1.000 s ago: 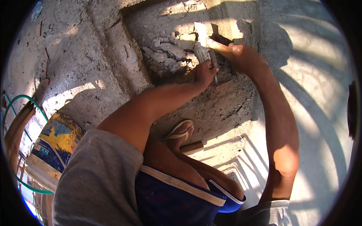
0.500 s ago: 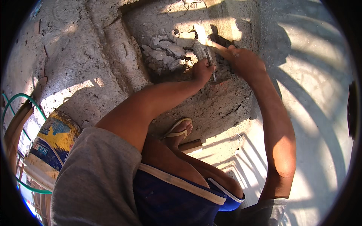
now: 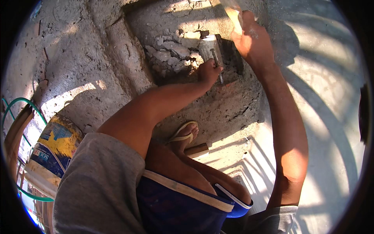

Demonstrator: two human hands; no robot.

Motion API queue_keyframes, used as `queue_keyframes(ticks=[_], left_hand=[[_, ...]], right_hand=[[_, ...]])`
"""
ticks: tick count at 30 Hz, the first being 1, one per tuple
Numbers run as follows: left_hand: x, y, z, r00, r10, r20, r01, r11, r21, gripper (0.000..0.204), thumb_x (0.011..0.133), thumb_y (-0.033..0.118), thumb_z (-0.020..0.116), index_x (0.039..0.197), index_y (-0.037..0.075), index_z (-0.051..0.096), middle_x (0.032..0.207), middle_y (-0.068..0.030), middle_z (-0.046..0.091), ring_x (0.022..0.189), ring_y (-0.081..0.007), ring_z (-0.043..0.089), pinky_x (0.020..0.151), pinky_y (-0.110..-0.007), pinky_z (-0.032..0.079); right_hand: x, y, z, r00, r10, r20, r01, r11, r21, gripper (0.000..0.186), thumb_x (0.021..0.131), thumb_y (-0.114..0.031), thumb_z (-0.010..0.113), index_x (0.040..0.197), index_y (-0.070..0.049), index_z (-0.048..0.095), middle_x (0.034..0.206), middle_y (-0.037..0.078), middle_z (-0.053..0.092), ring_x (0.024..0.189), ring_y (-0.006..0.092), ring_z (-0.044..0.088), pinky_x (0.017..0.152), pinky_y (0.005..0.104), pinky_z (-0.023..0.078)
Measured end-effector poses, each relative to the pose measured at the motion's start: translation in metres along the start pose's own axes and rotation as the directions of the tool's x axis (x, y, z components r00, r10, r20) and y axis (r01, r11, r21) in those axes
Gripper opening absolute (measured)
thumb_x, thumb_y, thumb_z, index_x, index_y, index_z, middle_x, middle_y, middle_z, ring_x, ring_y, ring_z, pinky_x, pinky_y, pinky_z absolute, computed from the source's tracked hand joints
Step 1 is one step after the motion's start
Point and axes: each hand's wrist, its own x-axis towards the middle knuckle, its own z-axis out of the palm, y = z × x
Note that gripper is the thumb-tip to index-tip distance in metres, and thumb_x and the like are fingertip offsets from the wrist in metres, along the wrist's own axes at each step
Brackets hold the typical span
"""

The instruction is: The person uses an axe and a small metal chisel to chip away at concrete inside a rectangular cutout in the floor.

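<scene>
My left hand (image 3: pixel 209 73) is closed around a thin metal chisel (image 3: pixel 213 54), whose lower tip meets the broken ground near a reddish patch. Beside the chisel stands a grey block (image 3: pixel 205 47) with a sunlit top; how it is fixed I cannot tell. Higher up and to the right, my right hand (image 3: pixel 255 43) grips the pale wooden handle of a hammer (image 3: pixel 235 17), raised clear of the chisel. The hammer's head end is blurred and runs to the top edge of the picture.
Broken mortar chunks (image 3: pixel 171 54) lie in the recess left of the chisel. A concrete ridge (image 3: pixel 130 58) borders it. A dirty yellow and blue bucket (image 3: pixel 58 144) and a green hose (image 3: pixel 23 99) are at the left. My sandalled foot (image 3: pixel 186 134) stands close below; smooth grey floor (image 3: pixel 323 97) spreads right.
My right hand has lifted the hammer up and away from the top of the chisel. My left hand and the chisel stay in nearly the same place.
</scene>
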Motion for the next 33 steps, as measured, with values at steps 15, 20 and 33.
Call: queue_keyframes(ticks=[15, 20, 33], left_hand=[[-0.001, 0.003, -0.002, 0.997, -0.006, 0.075, 0.008, 1.0, -0.018, 0.022, 0.088, 0.016, 0.076, 0.087, -0.001, 0.062, 0.074, -0.0101, 0.071, 0.061, -0.0143, 0.067, 0.056, -0.032, 0.051], [0.0, 0.011, -0.009, 0.997, 0.002, 0.075, -0.011, 0.993, 0.115, 0.021, 0.089, 0.015, 0.076, 0.09, -0.002, 0.064, 0.075, -0.01, 0.072, 0.062, -0.0141, 0.068, 0.057, -0.032, 0.051], [-0.004, 0.007, -0.01, 1.0, 0.01, 0.006, -0.01, 0.994, 0.105, 0.02, 0.088, 0.017, 0.076, 0.09, 0.001, 0.065, 0.071, -0.0087, 0.07, 0.063, -0.0157, 0.067, 0.06, -0.034, 0.051]], right_hand=[[0.002, -0.007, -0.006, 0.999, 0.02, 0.048, -0.022, 0.999, 0.041, 0.03, 0.094, -0.02, 0.059, 0.123, -0.011, 0.055, 0.103, 0.025, 0.067, 0.099, 0.0417, 0.067, 0.082, 0.0501, 0.052], [-0.008, -0.004, 0.006, 0.743, 0.345, 0.574, -0.065, 0.89, -0.451, 0.035, 0.095, -0.021, 0.058, 0.13, -0.016, 0.056, 0.112, 0.02, 0.067, 0.104, 0.0402, 0.066, 0.086, 0.0472, 0.054], [0.034, -0.051, -0.045, 0.981, -0.168, -0.095, 0.138, 0.954, -0.268, 0.038, 0.085, -0.021, 0.064, 0.118, -0.006, 0.055, 0.1, 0.024, 0.069, 0.096, 0.0433, 0.066, 0.082, 0.0522, 0.053]])
